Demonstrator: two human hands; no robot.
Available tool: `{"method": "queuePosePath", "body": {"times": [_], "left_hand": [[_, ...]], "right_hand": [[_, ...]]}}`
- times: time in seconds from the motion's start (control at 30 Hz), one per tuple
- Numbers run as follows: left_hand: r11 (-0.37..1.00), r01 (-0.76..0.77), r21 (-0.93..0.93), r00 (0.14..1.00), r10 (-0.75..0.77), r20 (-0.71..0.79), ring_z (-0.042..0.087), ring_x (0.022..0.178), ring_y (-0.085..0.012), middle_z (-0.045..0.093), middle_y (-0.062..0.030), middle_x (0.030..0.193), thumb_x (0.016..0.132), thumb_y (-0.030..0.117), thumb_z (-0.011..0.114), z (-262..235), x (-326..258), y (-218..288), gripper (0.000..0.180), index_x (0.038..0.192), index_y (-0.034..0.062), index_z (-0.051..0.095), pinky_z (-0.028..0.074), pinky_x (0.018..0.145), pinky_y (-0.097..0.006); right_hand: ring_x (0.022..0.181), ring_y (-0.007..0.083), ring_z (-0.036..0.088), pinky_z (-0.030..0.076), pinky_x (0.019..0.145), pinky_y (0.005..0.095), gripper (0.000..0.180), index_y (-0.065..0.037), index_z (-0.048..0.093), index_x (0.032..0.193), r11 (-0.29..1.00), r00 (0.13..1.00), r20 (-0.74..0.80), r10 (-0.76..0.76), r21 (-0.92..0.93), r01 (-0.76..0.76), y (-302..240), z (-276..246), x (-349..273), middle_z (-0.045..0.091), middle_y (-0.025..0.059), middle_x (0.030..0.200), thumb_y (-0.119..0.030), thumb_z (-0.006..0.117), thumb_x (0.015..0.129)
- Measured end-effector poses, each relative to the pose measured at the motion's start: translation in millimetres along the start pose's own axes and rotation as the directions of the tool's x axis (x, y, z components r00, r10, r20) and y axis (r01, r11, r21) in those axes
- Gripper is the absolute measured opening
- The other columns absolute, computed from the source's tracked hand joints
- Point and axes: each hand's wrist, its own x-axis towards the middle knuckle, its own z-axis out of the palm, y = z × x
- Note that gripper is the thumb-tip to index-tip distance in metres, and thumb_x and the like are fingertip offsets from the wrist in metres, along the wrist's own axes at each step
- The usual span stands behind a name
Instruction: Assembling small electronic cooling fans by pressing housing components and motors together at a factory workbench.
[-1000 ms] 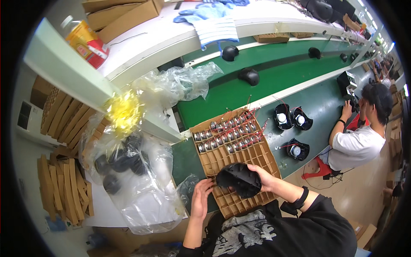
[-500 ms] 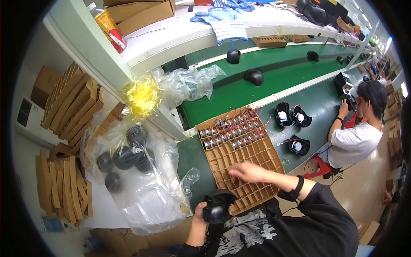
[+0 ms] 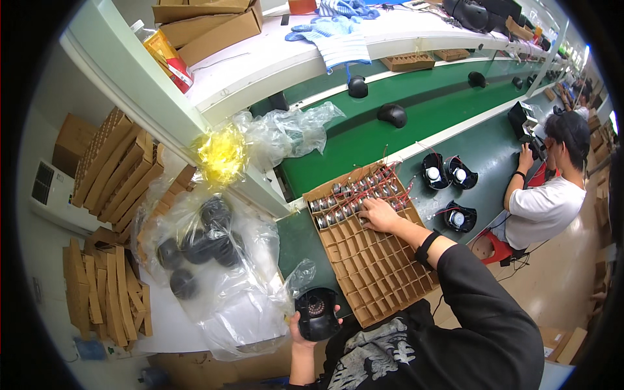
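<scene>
My left hand (image 3: 300, 330) holds a round black plastic housing (image 3: 316, 316) by its edges. Its hollow side faces up and shows a ring of small holes inside. Over the cardboard divider tray (image 3: 364, 276), my right hand (image 3: 380, 215) reaches to the filled rows, fingers bent down and closed on one of the small silver speakers (image 3: 339, 213); the fingertips are partly hidden. These speakers have red wires and fill the far rows, while the near cells are bare.
Several black housings (image 3: 211, 244) lie under clear plastic at left. Three housings with white round parts (image 3: 459, 219) stand right of the tray. Beyond is a green conveyor (image 3: 351, 140) carrying black shells. A co-worker (image 3: 549, 201) sits at right. Cardboard dividers (image 3: 107, 292) are stacked far left.
My right hand has moved away from me, from the bare cells to the speaker rows. My left hand has turned the housing so its hollow side faces up.
</scene>
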Motion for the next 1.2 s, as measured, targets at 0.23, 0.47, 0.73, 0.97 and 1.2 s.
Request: {"method": "queuePosePath", "body": {"times": [0.23, 0.47, 0.73, 0.97, 1.2], "left_hand": [[0.999, 0.041, 0.016, 0.999, -0.04, -0.035, 0.044, 0.121, -0.0445, 0.041, -0.0258, 0.134, 0.081, 0.046, 0.058, 2.1, 7.3, -4.5, 0.077, 0.139, 0.002, 0.031, 0.042, 0.092, -0.064], [0.997, 0.009, 0.08, 0.994, 0.0, -0.109, 0.044, 0.121, -0.0439, 0.041, -0.0242, 0.135, 0.082, 0.047, 0.056, -1.2, 1.2, -0.4, 0.076, 0.139, 0.0038, 0.03, 0.042, 0.091, -0.064], [0.996, 0.067, 0.066, 0.991, -0.059, -0.117, 0.041, 0.125, -0.0415, 0.04, -0.0203, 0.138, 0.082, 0.047, 0.058, 3.1, 18.8, -5.8, 0.075, 0.14, 0.0064, 0.032, 0.037, 0.096, -0.065], [0.992, -0.021, 0.128, 0.981, 0.045, -0.186, 0.046, 0.122, -0.0403, 0.046, -0.0219, 0.133, 0.084, 0.047, 0.054, 5.4, 15.0, -9.0, 0.072, 0.137, 0.0026, 0.035, 0.041, 0.098, -0.057], [0.987, -0.018, 0.163, 0.948, 0.069, -0.312, 0.05, 0.118, -0.0382, 0.048, -0.0221, 0.131, 0.089, 0.046, 0.048, -20.1, 18.7, -8.5, 0.066, 0.136, 0.0008, 0.037, 0.041, 0.1, -0.052]], "right_hand": [[0.095, 0.0232, 0.053, 0.044, 0.079, 0.0361, 0.022, -0.005, 0.062, 0.08, 0.956, 0.967, -0.011, -0.255, -0.155, 0.251, -0.6, -26.9, -3.6, 0.053, 0.0076, 0.095, -0.021, 0.068, 0.066], [0.08, 0.0264, 0.063, 0.052, 0.069, 0.0391, 0.018, 0.0, 0.061, 0.078, 0.963, 0.965, 0.09, -0.245, -0.096, 0.254, -25.9, -95.8, -48.5, 0.059, 0.0143, 0.096, -0.017, 0.061, 0.072], [0.071, 0.0207, 0.066, 0.048, 0.059, 0.0366, 0.015, -0.01, 0.07, 0.077, 0.901, 0.893, 0.424, -0.15, -0.313, 0.3, -102.0, -22.9, -56.6, 0.069, 0.0059, 0.079, -0.018, 0.057, 0.078], [0.08, 0.0297, 0.061, 0.05, 0.071, 0.0368, 0.008, -0.003, 0.06, 0.084, 0.974, 0.778, -0.617, 0.115, 0.225, 0.034, -67.5, -138.0, -57.4, 0.062, 0.012, 0.083, -0.002, 0.061, 0.076], [0.111, 0.0327, 0.052, 0.044, 0.093, 0.0414, 0.039, -0.007, 0.058, 0.113, 0.929, 0.997, -0.023, -0.072, 0.361, 0.076, -53.9, -60.5, -101.9, 0.053, 0.0147, 0.123, -0.01, 0.067, 0.075]]}}
